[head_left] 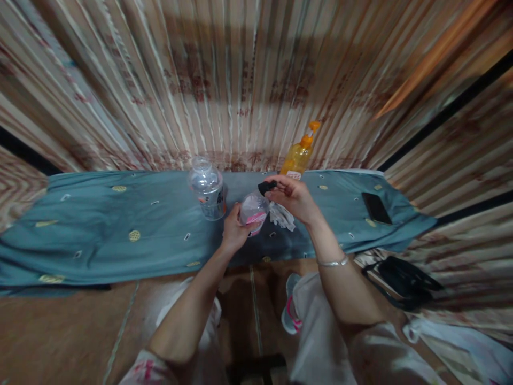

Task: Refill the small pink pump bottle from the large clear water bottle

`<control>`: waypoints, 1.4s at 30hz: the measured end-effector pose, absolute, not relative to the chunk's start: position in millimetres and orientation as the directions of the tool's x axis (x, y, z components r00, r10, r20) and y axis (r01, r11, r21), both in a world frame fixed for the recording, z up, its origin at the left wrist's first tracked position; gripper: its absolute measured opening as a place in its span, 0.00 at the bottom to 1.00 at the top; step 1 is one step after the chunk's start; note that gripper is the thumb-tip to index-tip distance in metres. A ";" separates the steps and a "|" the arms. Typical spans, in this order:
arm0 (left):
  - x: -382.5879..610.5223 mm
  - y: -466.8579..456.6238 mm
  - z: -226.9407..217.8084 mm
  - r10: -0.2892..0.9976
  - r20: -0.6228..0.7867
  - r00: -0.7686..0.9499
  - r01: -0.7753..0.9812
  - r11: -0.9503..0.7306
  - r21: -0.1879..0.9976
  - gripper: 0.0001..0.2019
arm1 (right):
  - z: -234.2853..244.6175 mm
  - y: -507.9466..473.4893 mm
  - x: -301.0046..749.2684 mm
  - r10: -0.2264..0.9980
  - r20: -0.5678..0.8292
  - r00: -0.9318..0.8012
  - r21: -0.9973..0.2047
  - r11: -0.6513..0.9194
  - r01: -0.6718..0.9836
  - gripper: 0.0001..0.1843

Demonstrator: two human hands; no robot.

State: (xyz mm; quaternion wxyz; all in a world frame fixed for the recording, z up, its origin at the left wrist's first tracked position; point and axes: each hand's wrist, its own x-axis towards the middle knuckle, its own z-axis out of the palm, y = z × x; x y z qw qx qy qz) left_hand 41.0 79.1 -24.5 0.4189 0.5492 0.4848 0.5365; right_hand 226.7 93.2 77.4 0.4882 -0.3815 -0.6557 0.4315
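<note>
My left hand is wrapped round a small clear bottle with a pink label, holding it tilted above the blue cloth. My right hand pinches a black cap or nozzle at the bottle's top. A crumpled white tissue lies on the cloth just under my right hand. A larger clear plastic bottle stands upright to the left of my hands.
An orange spray bottle stands at the back against the striped curtain. A black phone lies on the cloth at the right. A black bag sits on the floor at the right. My knees and a shoe are below.
</note>
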 end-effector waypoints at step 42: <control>50.9 75.8 -19.3 0.977 0.213 -0.017 0.203 -0.205 0.958 0.24 | 89.1 100.1 244.6 0.879 0.247 -0.408 -0.851 0.398 0.342 0.35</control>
